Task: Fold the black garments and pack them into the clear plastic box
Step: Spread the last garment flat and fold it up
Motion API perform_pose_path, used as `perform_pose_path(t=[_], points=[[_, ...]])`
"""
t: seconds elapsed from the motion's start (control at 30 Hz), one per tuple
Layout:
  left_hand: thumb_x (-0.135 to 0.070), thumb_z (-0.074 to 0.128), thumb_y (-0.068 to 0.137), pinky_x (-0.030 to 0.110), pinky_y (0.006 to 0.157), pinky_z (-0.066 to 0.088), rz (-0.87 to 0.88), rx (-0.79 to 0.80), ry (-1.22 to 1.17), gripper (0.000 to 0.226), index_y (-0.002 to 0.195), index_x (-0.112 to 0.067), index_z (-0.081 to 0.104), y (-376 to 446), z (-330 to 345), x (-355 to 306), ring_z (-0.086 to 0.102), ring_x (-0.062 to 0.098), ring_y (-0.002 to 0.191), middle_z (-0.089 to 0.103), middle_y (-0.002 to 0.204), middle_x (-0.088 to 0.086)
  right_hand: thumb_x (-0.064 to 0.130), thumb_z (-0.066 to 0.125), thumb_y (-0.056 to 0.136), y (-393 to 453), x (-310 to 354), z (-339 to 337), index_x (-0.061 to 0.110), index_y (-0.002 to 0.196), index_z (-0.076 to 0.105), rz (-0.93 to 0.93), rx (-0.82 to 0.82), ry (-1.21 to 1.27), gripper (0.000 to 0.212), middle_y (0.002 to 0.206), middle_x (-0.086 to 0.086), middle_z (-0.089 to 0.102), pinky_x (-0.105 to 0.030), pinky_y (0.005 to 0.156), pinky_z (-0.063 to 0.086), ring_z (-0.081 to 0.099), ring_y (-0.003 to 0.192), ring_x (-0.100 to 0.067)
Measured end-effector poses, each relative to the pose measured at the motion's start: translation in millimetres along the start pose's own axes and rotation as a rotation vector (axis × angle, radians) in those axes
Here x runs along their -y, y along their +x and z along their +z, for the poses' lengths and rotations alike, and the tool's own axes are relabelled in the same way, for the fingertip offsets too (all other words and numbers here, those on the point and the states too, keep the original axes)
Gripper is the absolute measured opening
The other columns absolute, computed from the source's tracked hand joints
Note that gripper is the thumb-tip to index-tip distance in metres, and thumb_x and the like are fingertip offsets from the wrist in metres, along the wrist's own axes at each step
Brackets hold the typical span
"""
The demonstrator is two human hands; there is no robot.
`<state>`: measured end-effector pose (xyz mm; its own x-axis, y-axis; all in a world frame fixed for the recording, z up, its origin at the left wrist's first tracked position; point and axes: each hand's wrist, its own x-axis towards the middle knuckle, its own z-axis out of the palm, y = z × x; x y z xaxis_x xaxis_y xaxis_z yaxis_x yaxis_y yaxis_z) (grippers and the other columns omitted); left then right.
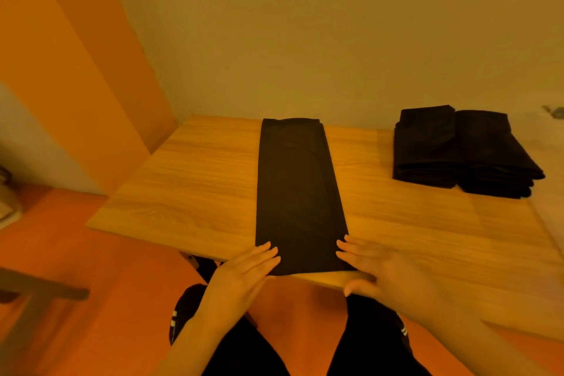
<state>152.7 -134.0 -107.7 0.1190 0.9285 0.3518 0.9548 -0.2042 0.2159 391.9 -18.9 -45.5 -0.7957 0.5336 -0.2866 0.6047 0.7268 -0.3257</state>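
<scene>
Both hands, left (pixel 244 268) and right (pixel 378 268), lie flat on the long folded garment's (pixel 297 192) near end.

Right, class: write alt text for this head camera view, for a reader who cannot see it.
A person's left hand and right hand rest flat on the near end of a long, narrow black garment lying on a wooden table. A stack of folded black garments sits at the table's far right.

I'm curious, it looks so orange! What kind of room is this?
Probably a plain indoor workroom or spare room, though I can't be sure. There's a bare wall, a wooden table and folded black garments stacked on it.
</scene>
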Motion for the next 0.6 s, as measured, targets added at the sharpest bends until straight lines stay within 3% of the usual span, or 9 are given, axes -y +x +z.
perform_pose_path(t=[0.13, 0.2, 0.27, 0.3, 0.4, 0.47, 0.5, 0.6], points=[[-0.036, 0.034, 0.097, 0.008, 0.092, 0.036, -0.005, -0.043, -0.066, 0.042, 0.099, -0.018, 0.073, -3, -5, 3, 0.058, 0.004, 0.104, 0.072, 0.102, -0.004, 0.078, 0.005, 0.053, -6, 7, 10, 0.039, 0.145, 0.012, 0.038, -0.046, -0.027, 0.101, 0.142, 0.029, -0.002, -0.021, 0.105, -0.003, -0.008, 0.133, 0.004], [-0.043, 0.038, 0.094, 0.005, 0.083, 0.04, -0.079, -0.059, -0.136, 0.042, 0.094, -0.019, 0.073, 3, -15, -4, 0.061, 0.001, 0.095, 0.073, 0.094, -0.008, 0.068, 0.031, 0.081, -6, 8, 18, 0.037, 0.144, 0.024, 0.002, -0.144, -0.095, 0.071, 0.148, 0.017, 0.024, -0.028, 0.111, 0.016, 0.017, 0.14, -0.011], [-0.047, 0.042, 0.088, 0.004, 0.074, 0.04, -0.174, -0.062, -0.265, 0.042, 0.087, -0.018, 0.072, 14, -26, -9, 0.058, -0.004, 0.086, 0.068, 0.08, -0.014, 0.059, 0.069, 0.07, -4, 10, 17, 0.039, 0.125, 0.054, -0.025, -0.249, -0.172, 0.061, 0.124, 0.012, 0.055, -0.029, 0.092, 0.045, 0.051, 0.118, -0.013], [-0.048, 0.04, 0.085, 0.005, 0.069, 0.039, -0.226, -0.04, -0.325, 0.042, 0.086, -0.019, 0.07, 19, -31, -10, 0.056, -0.007, 0.082, 0.063, 0.075, -0.019, 0.056, 0.074, 0.066, -2, 9, 18, 0.038, 0.117, 0.061, -0.035, -0.299, -0.137, 0.056, 0.116, 0.016, 0.058, -0.025, 0.088, 0.046, 0.053, 0.112, -0.008], [-0.044, 0.043, 0.083, 0.01, 0.069, 0.04, -0.354, -0.009, -0.422, 0.028, 0.081, -0.026, 0.064, 34, -42, -13, 0.055, -0.01, 0.083, 0.059, 0.068, -0.026, 0.036, 0.063, 0.085, 1, 8, 20, 0.03, 0.116, 0.064, -0.099, -0.348, 0.097, 0.032, 0.116, 0.019, 0.055, -0.019, 0.103, 0.033, 0.037, 0.112, 0.004], [-0.031, 0.055, 0.087, 0.01, 0.07, 0.042, -0.425, -0.05, -0.497, 0.015, 0.073, -0.033, 0.06, 41, -48, -16, 0.056, -0.011, 0.082, 0.061, 0.072, -0.034, 0.028, 0.055, 0.091, 3, 7, 17, 0.026, 0.114, 0.064, -0.041, -0.422, 0.197, 0.025, 0.109, 0.019, 0.054, -0.002, 0.091, 0.032, 0.04, 0.104, 0.008], [-0.023, 0.06, 0.089, 0.01, 0.069, 0.042, -0.456, -0.071, -0.531, 0.021, 0.072, -0.036, 0.059, 42, -50, -16, 0.056, -0.011, 0.081, 0.06, 0.073, -0.038, 0.028, 0.052, 0.093, 4, 7, 14, 0.026, 0.114, 0.062, 0.018, -0.428, 0.28, 0.024, 0.106, 0.02, 0.052, 0.002, 0.082, 0.032, 0.042, 0.099, 0.009], [-0.013, 0.063, 0.085, 0.011, 0.056, 0.043, -0.524, -0.105, -0.601, 0.028, 0.069, -0.036, 0.062, 42, -56, -17, 0.057, -0.003, 0.061, 0.063, 0.065, -0.026, 0.019, 0.049, 0.094, 4, 6, 6, 0.033, 0.096, 0.06, 0.132, -0.455, 0.612, 0.018, 0.091, 0.014, 0.06, -0.003, 0.068, 0.04, 0.054, 0.082, 0.002]])
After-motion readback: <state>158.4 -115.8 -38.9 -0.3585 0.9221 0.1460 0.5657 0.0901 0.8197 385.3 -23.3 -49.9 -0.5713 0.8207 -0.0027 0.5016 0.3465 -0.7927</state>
